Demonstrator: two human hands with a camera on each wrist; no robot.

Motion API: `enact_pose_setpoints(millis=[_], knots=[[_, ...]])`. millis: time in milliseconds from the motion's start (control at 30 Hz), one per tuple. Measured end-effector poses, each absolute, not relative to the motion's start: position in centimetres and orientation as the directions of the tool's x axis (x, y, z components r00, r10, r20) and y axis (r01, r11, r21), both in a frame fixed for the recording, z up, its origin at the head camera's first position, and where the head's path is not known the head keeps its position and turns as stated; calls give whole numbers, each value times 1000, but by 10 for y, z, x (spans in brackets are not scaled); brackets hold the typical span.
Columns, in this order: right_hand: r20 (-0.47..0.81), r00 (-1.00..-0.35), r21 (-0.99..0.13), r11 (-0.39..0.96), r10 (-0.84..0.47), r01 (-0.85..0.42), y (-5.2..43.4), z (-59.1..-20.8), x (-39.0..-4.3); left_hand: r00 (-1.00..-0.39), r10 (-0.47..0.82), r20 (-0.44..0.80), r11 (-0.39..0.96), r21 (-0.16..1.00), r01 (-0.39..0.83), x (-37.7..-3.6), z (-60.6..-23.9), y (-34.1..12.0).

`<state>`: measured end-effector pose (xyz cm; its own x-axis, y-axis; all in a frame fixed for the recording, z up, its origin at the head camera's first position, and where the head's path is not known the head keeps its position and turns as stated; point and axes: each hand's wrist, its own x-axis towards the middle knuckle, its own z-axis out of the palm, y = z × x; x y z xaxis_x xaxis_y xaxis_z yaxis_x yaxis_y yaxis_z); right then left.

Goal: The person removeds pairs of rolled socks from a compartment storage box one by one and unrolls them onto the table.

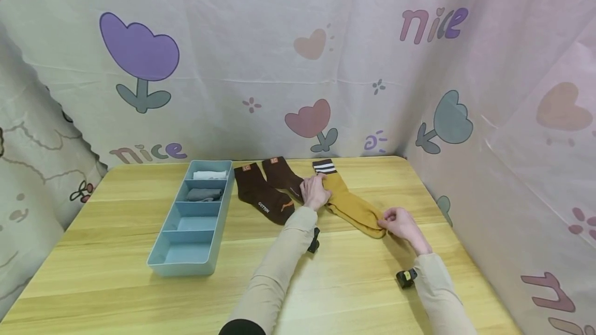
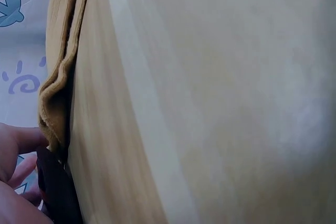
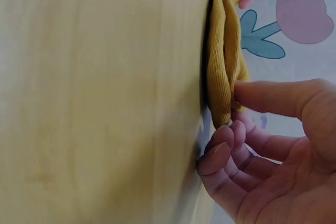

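Observation:
A pair of mustard-yellow socks (image 1: 351,203) with dark, white-striped cuffs lies stacked on the table, slanting toward the right. At the toe end my right hand (image 1: 402,225) pinches the fabric; in the right wrist view the thumb (image 3: 268,98) is on one side and curled fingers are on the other. My left hand (image 1: 315,193) grips the side edge of the yellow socks below the cuffs, its fingertips partly hidden. Two dark brown socks (image 1: 263,193) with orange labels lie to the left, one reaching under or beside my left hand.
Left of the socks stands a light blue divided box (image 1: 211,242). A folded white item (image 1: 209,175) sits in its back compartment, a folded grey item (image 1: 204,195) in the one before it. A printed curtain (image 1: 261,66) hangs behind the wooden table (image 1: 116,293) and at its sides.

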<state>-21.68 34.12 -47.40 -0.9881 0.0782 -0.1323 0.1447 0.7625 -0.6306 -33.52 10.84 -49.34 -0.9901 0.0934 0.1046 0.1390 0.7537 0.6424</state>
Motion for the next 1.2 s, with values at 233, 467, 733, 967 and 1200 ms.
enact_pose_setpoints(millis=[233,467,733,967,1200], knots=[[-146,-988,-756,638,54,147,347,-473,-216,-976,155,155,698,682,219,-336,-493,108],[-172,-985,-928,330,29,172,352,-465,-215,-950,252,185,501,815,291,-341,-491,106],[-113,-993,-993,-50,44,110,356,-459,-215,-926,339,163,410,861,302,-348,-481,105],[-43,-995,-959,-284,93,15,358,-455,-217,-908,394,143,338,896,288,-353,-473,106],[78,-963,-888,-422,256,-184,357,-446,-217,-880,422,218,311,877,366,-357,-457,116]])
